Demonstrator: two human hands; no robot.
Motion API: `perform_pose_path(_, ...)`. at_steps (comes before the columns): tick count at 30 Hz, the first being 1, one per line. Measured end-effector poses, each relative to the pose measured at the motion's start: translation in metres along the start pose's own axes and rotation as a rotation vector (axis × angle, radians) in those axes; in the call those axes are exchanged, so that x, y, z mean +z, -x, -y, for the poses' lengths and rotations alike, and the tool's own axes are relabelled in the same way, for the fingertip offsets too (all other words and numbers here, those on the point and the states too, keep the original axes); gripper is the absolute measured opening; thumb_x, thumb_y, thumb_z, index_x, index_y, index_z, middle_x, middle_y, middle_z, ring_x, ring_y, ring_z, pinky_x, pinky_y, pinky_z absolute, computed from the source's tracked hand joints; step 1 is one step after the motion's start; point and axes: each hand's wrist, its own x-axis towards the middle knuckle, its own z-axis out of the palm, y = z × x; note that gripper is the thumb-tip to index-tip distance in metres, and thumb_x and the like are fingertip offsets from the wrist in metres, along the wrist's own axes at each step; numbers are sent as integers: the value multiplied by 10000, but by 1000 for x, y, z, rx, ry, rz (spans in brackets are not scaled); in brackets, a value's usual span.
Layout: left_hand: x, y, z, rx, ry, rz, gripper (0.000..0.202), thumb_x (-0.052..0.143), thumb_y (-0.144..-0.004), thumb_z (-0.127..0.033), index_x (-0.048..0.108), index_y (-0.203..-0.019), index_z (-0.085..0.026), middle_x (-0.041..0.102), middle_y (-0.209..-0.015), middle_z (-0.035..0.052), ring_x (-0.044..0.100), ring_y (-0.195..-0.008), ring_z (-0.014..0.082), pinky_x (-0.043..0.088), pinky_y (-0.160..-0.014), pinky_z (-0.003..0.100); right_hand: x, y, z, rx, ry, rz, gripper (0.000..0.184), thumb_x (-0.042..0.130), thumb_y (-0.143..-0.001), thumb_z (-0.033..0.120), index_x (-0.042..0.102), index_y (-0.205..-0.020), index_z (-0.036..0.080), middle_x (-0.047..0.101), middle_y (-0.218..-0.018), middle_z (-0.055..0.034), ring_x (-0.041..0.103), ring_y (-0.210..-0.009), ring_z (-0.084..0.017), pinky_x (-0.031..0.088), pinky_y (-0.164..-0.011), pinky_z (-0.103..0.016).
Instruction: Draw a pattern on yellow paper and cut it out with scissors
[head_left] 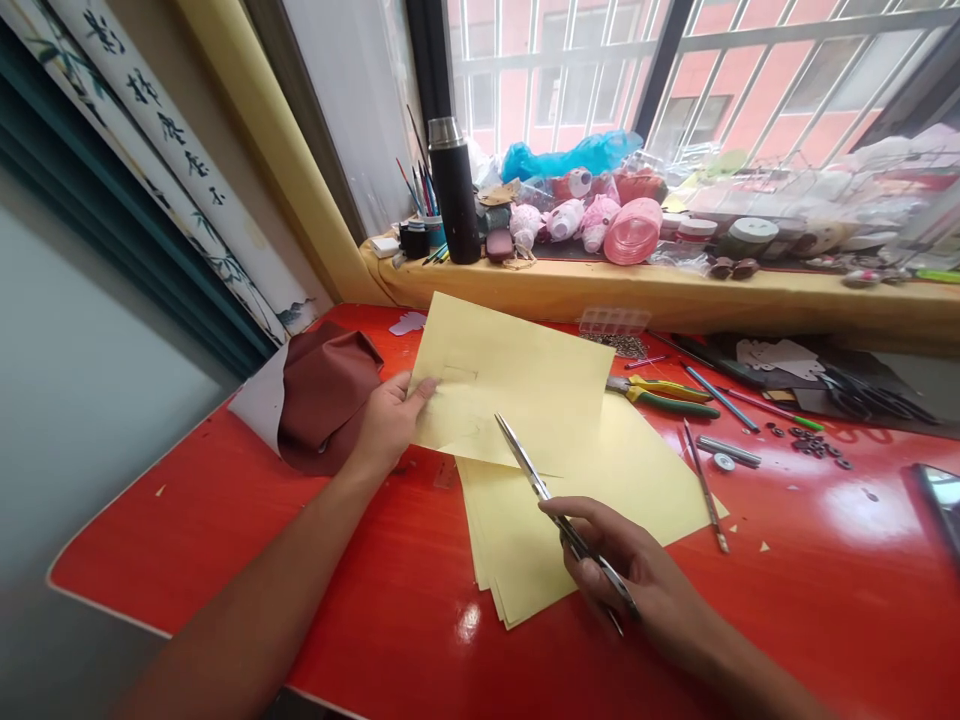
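Observation:
My left hand (394, 415) pinches the left edge of a yellow sheet of paper (525, 375), thumb on top. Faint pencil marks show on the sheet near the thumb. In my right hand (622, 560) is a pair of metal scissors (536, 480), its blades pointing up and left over the lower part of the sheet. Whether the blades touch the paper I cannot tell. Below the held sheet, a stack of yellow paper (517, 570) lies on the red table (405, 620).
Brown leather-like material (330, 400) lies to the left. At right are pliers (667, 395), a pencil (705, 490), small dark rings (814, 442) and a phone (941, 505). A black thermos (454, 195) and pink pig figures (566, 220) line the windowsill (525, 285).

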Motion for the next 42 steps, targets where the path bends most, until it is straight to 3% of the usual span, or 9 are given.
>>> perform_pose_path(6,-1,-2,-5,-31,144,-53,565,855,-725,-730,722,-934,-222,793,-869,52,768,-886,279,624,-729,366,1,4,1,-21,28,46,532,702,-1010,573,631,-1437,264,476,-761,57,430,-523,-103,399,-552,-277)
perform_pose_path(19,4,2,-5,-139,267,19,565,908,-712,-646,751,-1012,-193,824,-1004,101,794,-981,315,658,-816,420,1,3,3,-3,56,71,574,739,-978,591,637,-1439,263,464,-735,63,414,-536,-102,344,-537,-263)
perform_pose_path(27,2,1,3,-226,274,66,510,914,-743,-584,759,-992,-167,823,-950,116,804,-879,305,667,-779,422,3,2,4,14,82,66,631,737,-945,667,648,-1420,261,460,-709,60,432,-539,-122,334,-542,-277)
perform_pose_path(42,4,2,8,-267,312,59,429,933,-763,-471,779,-1006,-153,830,-962,117,801,-862,297,660,-747,390,4,4,6,14,101,92,524,712,-998,593,649,-1417,286,450,-749,51,378,-569,-117,328,-562,-284)
